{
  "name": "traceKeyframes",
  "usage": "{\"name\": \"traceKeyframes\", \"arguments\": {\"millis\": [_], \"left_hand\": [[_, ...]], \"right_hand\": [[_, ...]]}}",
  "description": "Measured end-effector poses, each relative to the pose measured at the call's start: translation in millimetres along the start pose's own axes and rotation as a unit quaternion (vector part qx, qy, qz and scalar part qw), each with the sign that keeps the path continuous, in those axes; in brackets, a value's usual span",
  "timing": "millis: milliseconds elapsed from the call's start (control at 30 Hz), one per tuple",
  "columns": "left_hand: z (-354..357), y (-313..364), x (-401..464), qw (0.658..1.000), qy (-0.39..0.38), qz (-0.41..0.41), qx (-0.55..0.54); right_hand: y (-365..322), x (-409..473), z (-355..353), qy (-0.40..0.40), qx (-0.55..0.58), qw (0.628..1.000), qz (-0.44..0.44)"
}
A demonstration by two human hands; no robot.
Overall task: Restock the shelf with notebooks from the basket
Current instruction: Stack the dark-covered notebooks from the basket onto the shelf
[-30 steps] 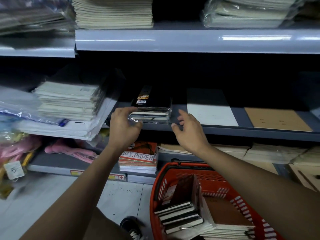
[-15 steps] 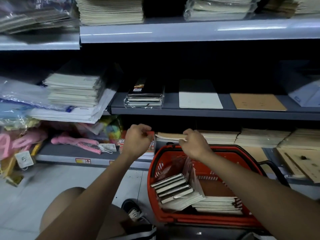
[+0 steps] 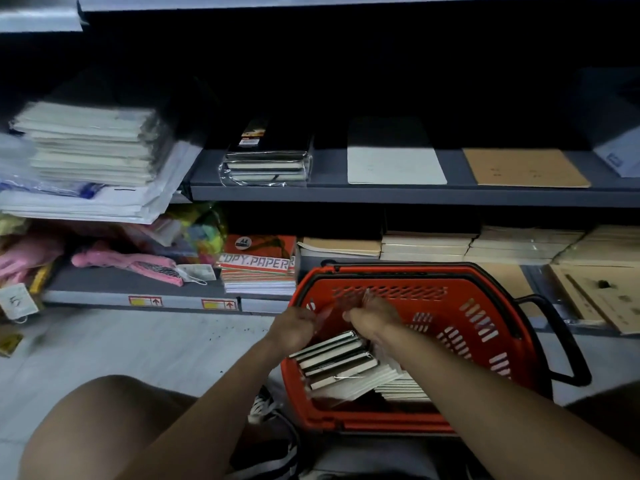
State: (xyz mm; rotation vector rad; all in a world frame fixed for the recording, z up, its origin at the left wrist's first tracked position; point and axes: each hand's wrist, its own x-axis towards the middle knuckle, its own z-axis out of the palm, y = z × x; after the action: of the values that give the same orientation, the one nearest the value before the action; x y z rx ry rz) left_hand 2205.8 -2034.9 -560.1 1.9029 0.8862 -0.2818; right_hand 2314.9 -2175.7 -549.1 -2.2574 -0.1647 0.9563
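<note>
On the floor below the shelves stands a red basket (image 3: 485, 282). Inside it lies a plastic-wrapped pack of black-covered notebooks (image 3: 336, 362), tilted on a stack of pale notebooks (image 3: 405, 388). My left hand (image 3: 294, 327) and my right hand (image 3: 374, 317) are both inside the basket, at the pack's far end. Their fingers are closed on its loose clear wrap. A similar wrapped pack of black notebooks (image 3: 268, 161) lies on the grey middle shelf (image 3: 381, 195).
The middle shelf also holds a white notebook (image 3: 394, 164) and a brown notebook (image 3: 523, 168); a tall paper stack (image 3: 90, 143) sits to the left. Copy paper (image 3: 259, 265) and beige stacks (image 3: 426, 244) fill the bottom shelf. My knee (image 3: 104, 410) is left of the basket.
Both hands left the wrapped pack on the middle shelf and came down into the basket, where they now grip the wrap of another pack. The view has tilted downward.
</note>
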Motion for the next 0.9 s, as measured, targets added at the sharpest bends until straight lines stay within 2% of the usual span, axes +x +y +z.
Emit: {"name": "traceKeyframes", "arguments": {"millis": [167,300,433,533,700,900], "left_hand": [[11,-2,18,0.999,-0.009,0.002,0.033],[13,5,22,0.997,-0.034,-0.006,0.072],[13,11,21,0.995,-0.041,-0.005,0.087],[12,12,17,0.996,-0.036,-0.008,0.086],[14,16,11,0.999,-0.006,-0.008,0.045],[13,23,-5,0.998,-0.011,-0.064,0.018]], "right_hand": [[-8,11,-4,0.018,0.025,0.998,0.046],[-13,13,-13,-0.009,-0.002,0.998,0.057],[-11,11,-6,-0.049,0.021,0.996,0.071],[-8,11,-2,-0.029,0.041,0.995,0.085],[-9,1,-10,-0.042,0.122,0.984,0.126],[-5,-29,-26,-0.047,0.214,0.969,0.115]]}}
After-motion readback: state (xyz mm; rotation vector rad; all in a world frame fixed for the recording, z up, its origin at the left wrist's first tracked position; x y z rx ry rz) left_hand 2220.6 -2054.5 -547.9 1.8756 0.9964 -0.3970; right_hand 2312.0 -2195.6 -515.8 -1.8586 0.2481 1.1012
